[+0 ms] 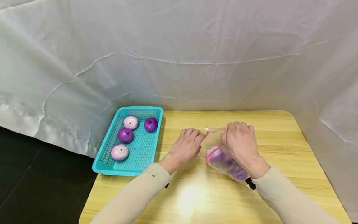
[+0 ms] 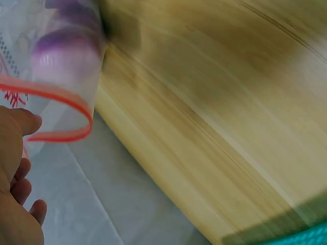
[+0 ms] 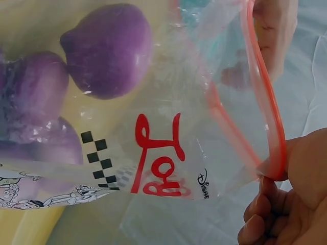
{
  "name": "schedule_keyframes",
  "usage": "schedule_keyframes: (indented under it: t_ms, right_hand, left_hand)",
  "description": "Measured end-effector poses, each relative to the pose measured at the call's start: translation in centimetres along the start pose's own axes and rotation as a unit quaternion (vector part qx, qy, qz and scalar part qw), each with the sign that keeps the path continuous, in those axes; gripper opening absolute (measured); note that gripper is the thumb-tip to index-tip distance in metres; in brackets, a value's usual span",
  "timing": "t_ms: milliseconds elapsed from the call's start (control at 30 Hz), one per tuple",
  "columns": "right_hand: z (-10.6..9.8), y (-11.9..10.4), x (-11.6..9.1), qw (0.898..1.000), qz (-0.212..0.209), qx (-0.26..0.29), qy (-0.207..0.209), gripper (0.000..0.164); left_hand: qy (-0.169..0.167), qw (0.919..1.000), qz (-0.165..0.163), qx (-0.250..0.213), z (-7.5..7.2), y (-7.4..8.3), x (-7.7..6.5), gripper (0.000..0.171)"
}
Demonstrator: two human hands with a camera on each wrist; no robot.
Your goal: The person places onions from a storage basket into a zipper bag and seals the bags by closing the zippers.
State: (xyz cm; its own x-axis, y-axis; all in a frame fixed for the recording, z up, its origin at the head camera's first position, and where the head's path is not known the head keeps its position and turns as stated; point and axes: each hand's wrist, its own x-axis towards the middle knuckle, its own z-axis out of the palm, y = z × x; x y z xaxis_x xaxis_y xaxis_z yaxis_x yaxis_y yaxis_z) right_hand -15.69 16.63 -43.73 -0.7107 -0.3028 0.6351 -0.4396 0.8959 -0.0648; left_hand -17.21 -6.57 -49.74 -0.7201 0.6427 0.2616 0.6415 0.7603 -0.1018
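A clear zip bag [image 3: 122,153] with a red zip edge [image 3: 271,112], red lettering and cartoon prints lies on its side, mouth spread apart. Several purple onions [image 3: 110,51] are inside it. My right hand [image 1: 241,143] pinches the zip edge at one end of the mouth, as the right wrist view shows. On the opposite side, my left hand [image 1: 188,143] holds the rim between thumb and fingers; its exact contact is partly hidden. To the left, a turquoise basket [image 1: 127,171] contains dark purple onions [image 1: 126,135] and pale onions [image 1: 120,152].
The wooden table [image 1: 279,149] carries both the basket and the bag. A pale cloth sheet [image 1: 195,84] hangs behind the table and along its right side. Dark floor [image 1: 42,183] shows at the lower left.
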Motion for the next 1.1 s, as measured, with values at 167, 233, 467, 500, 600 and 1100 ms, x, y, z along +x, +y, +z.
schedule_keyframes:
  t_ms: [167, 233, 467, 500, 600, 1100]
  right_hand:
    - [0.3, -0.2, 0.3, 1.000, -0.001, 0.001, -0.005, 0.025]
    - [0.4, -0.2, 0.4, 1.000, -0.001, -0.001, -0.003, 0.025]
    - [0.6, -0.2, 0.5, 1.000, -0.003, -0.003, 0.005, 0.026]
    - [0.6, -0.1, 0.5, 1.000, -0.002, -0.003, 0.004, 0.026]
    - [0.6, 0.0, 0.4, 1.000, 0.003, -0.002, 0.001, 0.025]
    - [0.3, 0.9, -0.7, 1.000, 0.015, -0.007, -0.015, 0.025]
  left_hand:
    - [-0.010, 0.9994, -0.031, -0.011, -0.5, -1.4, -0.9, 0.031]
    - [-0.012, 0.9989, -0.041, -0.017, -0.8, -2.1, -1.3, 0.032]
    - [0.019, 0.9958, -0.085, -0.028, -1.8, -6.5, -4.2, 0.030]
    - [0.022, 0.9950, -0.093, -0.029, -2.0, -7.4, -4.8, 0.030]
    - [0.016, 0.9921, -0.122, -0.021, -2.7, -10.1, -6.9, 0.032]
    - [-0.076, 0.9695, -0.230, 0.034, -2.8, -17.1, -14.7, 0.034]
